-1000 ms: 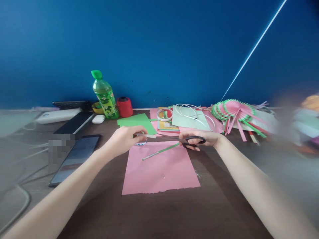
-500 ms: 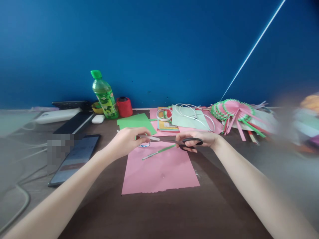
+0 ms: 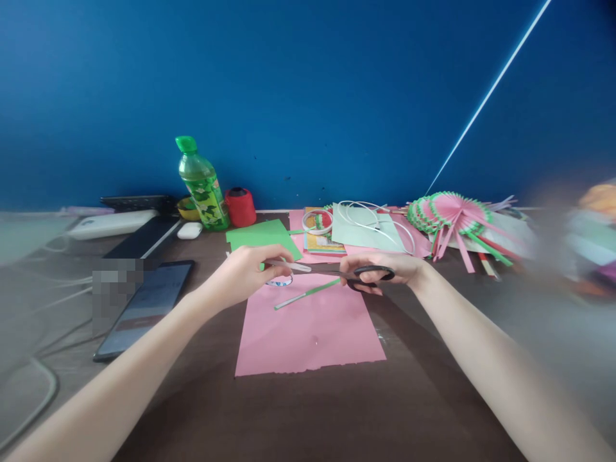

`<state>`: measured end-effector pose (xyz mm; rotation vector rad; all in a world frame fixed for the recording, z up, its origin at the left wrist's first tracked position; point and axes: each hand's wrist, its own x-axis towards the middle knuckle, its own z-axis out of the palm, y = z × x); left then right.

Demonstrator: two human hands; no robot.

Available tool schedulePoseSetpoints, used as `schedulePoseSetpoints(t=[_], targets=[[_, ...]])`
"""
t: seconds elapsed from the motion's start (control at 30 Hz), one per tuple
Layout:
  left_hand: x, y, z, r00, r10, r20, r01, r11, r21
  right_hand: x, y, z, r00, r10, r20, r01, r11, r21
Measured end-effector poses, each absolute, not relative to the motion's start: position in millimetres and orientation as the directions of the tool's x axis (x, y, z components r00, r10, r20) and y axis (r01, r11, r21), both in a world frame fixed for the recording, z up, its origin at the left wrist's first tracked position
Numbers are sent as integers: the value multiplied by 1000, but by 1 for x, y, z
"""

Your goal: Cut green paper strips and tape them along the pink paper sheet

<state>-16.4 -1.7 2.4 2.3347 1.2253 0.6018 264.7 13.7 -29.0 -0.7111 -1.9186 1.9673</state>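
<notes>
My right hand (image 3: pixel 375 273) is closed round the black handles of a pair of scissors (image 3: pixel 373 273), whose blades point left toward my other hand. Between the thumb and fingers of my left hand (image 3: pixel 262 264) is a narrow pale paper strip (image 3: pixel 299 266), its free end close to the scissor blades. Both hands hover over the far part of a pink paper sheet (image 3: pixel 308 333) with a ragged near edge. On that sheet lies a thin green and white strip (image 3: pixel 305 295). A roll of tape (image 3: pixel 280 280) sits partly hidden below my left hand.
Green paper (image 3: pixel 264 236), a pale green sheet (image 3: pixel 368 228) and a white cable (image 3: pixel 409 234) lie toward the wall. A green bottle (image 3: pixel 205 189) stands beside a red thread spool (image 3: pixel 240 207). Folded paper fans (image 3: pixel 459 215) are at right, a phone (image 3: pixel 149 311) at left.
The strip in my left hand has shifted very slightly to the right along the blades. Otherwise both hands and the things on the table look the same.
</notes>
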Motion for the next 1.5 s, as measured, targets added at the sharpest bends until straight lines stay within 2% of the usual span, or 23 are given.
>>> schedulePoseSetpoints(t=[0.97, 1.5], targets=[[-13, -5, 3, 528, 840, 125, 599, -472, 646, 261, 12, -26, -842, 516, -160, 170, -27, -985], [-9, -6, 1, 520, 841, 146, 646, -500, 577, 255, 11, -26, -832, 527, -174, 166, -64, -984]])
